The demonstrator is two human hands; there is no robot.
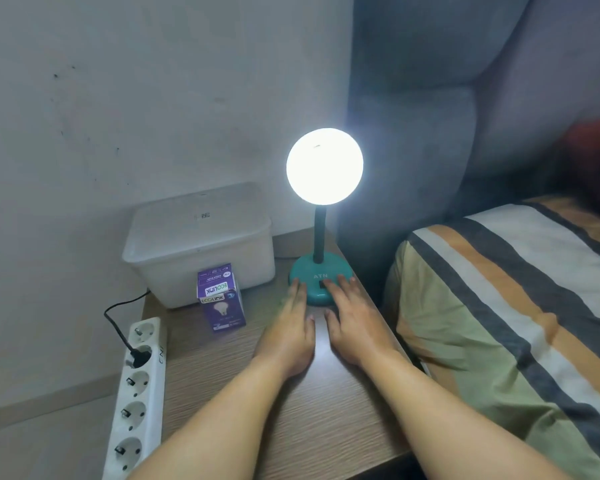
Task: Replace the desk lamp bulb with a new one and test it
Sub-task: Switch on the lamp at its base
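Head view, step: the bulb [324, 167] glows on my teal desk lamp [317, 280], so I judge the test is under way
Head view, left hand [289, 329]: flat and open on the wooden table [222, 382], fingertips touching the lamp base, holding nothing
Head view, right hand [355, 322]: open, fingers resting on the base beside its dark switch [322, 285], gripping nothing
Head view, next move: probably only lifting both hands clear, or one more press to confirm
Head view, containers: purple bulb box [221, 301] upright left of the base, contents unseen; white lidded bin [201, 242] behind it, closed
Head view, power: lamp plug seated in the power strip [137, 389]
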